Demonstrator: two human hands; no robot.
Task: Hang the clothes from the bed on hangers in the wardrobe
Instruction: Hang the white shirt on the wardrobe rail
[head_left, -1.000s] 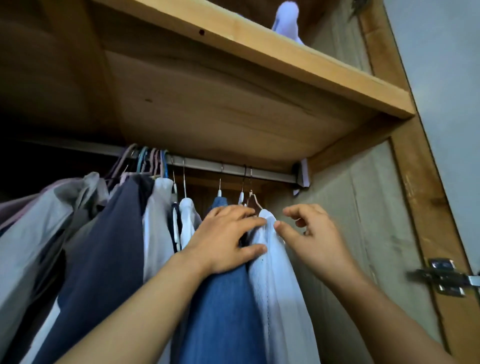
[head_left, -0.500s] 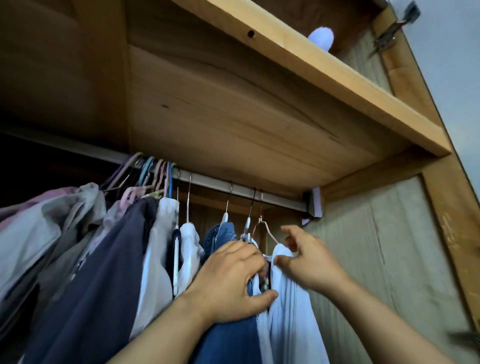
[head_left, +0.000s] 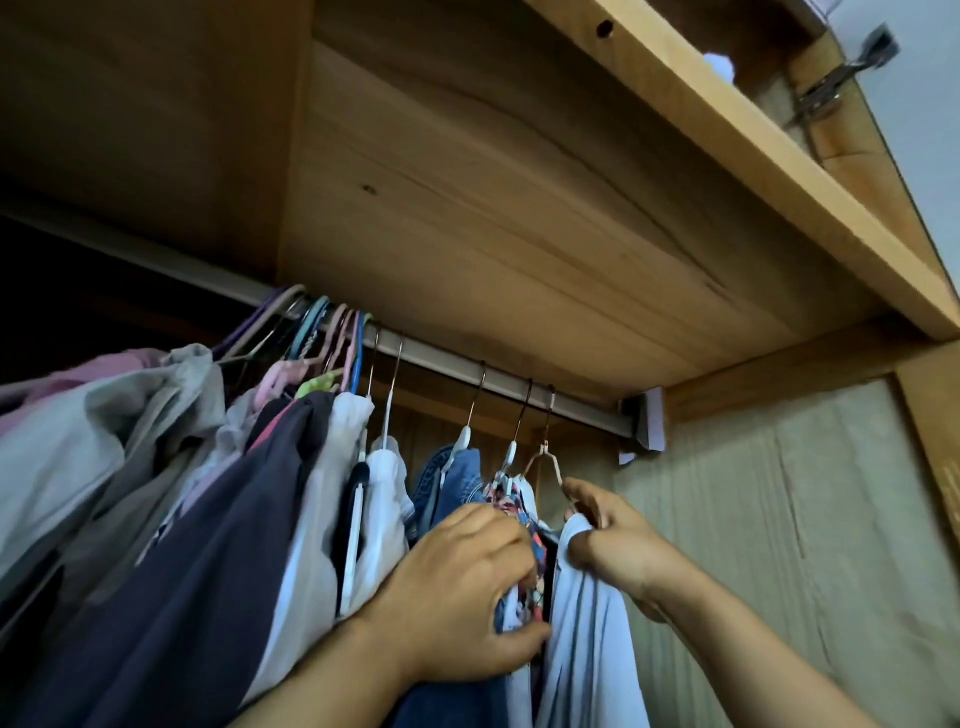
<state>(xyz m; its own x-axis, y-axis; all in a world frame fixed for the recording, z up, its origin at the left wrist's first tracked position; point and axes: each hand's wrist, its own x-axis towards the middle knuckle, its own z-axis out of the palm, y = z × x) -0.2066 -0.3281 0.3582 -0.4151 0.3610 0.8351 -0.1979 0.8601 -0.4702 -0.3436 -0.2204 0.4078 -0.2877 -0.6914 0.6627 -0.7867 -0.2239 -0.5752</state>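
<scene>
Nearest the camera, the left hand (head_left: 467, 592) is gripping a bunched patterned garment (head_left: 511, 501), fingers curled into the cloth. Just beside it, the right hand (head_left: 618, 540) is pinching the shoulder of a pale blue shirt (head_left: 587, 623), apparently against its wire hanger (head_left: 545, 460). Beyond them, that hanger is hooking over the wardrobe rail (head_left: 441, 358), under a wooden shelf (head_left: 519, 208).

Wooden shelf (head_left: 675, 171) overhead, metal hinge (head_left: 831, 88) upper right, pale wall (head_left: 924, 130), dim light

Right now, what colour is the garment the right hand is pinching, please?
Pale blue-white garment, pinched by the right hand; head view.
</scene>
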